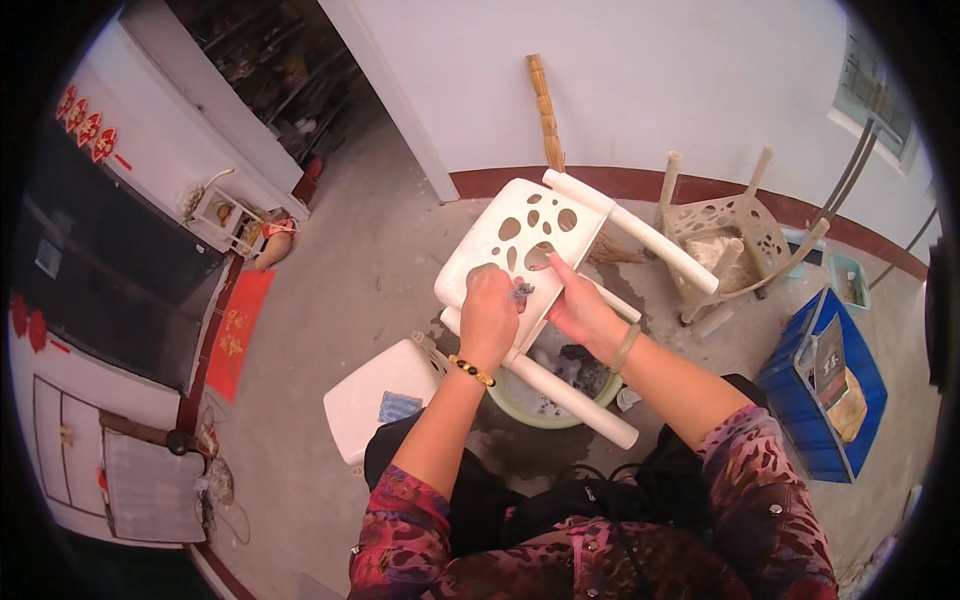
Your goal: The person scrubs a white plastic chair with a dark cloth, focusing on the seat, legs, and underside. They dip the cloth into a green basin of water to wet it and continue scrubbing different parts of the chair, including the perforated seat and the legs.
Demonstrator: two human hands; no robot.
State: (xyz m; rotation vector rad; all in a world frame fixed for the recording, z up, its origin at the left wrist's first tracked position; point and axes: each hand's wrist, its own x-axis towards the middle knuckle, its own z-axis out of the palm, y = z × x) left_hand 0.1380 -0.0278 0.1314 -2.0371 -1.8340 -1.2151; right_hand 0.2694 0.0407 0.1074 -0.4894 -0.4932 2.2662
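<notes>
My left hand (pixel 489 307) is closed around a small grey scrubber (pixel 523 290), pressed against the perforated panel of a white plastic stool (pixel 480 232). The stool is tilted over a pale green basin (pixel 529 420), its tube legs pointing down and to the right. My right hand (pixel 581 300) grips the panel's right edge, with the thumb on its face near a large hole. Below, the basin holds dark, sudsy water and a dark cloth-like lump (pixel 589 367). Another white stool (pixel 367 397) stands at the lower left with a blue cloth or sponge (pixel 399 406) on it.
A dirty upturned stool (pixel 727 225) lies near the wall on the right. Beside it are a blue crate (pixel 795 375) and a small teal tray (pixel 850 281). A straw broom (pixel 546 112) leans on the wall. Water wets the concrete floor around the basin.
</notes>
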